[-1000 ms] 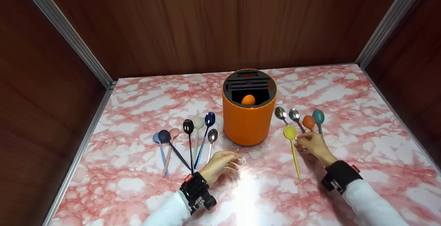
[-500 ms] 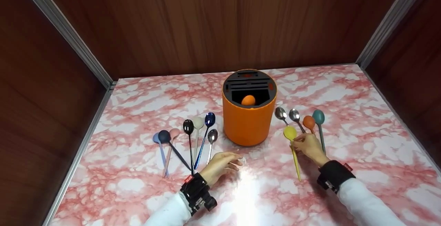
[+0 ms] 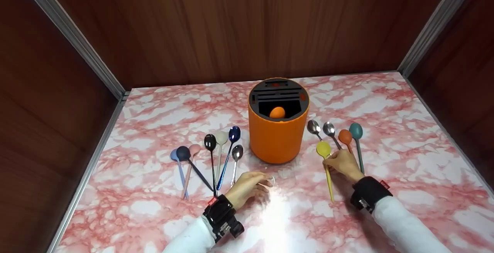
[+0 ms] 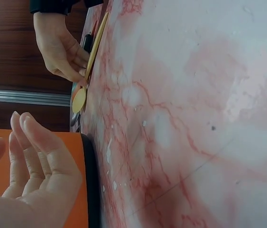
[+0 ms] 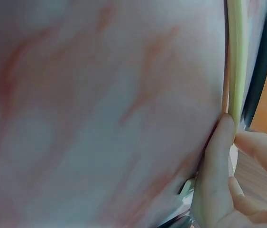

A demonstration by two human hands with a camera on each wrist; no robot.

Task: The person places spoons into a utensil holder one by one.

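My right hand [image 3: 343, 164] pinches the handle of a yellow spoon [image 3: 323, 149] between thumb and fingertip; the right wrist view shows the yellow handle [image 5: 237, 57] close up. The spoon's tip end points toward me, low over the marbled table. Beside that hand lie an orange spoon [image 3: 345, 137], a teal spoon [image 3: 356, 131] and two metal spoons, partly hidden by it. My left hand [image 3: 247, 187] hovers loosely curved at the centre, holding nothing. An orange cylindrical holder [image 3: 276, 141] with a dark slotted top stands behind, an orange rounded end showing in its large opening.
Left of the holder several spoons lie fanned out, among them a dark blue one [image 3: 183, 153], a black one [image 3: 210, 142], a shiny blue one [image 3: 234, 134] and a small metal one [image 3: 237, 152]. Wooden panels [image 3: 247, 25] enclose the table's back and sides.
My right hand has moved left from beside the orange spoon onto the yellow spoon's handle and taken hold of it. More of the teal handle shows. My left hand has stayed nearly still.
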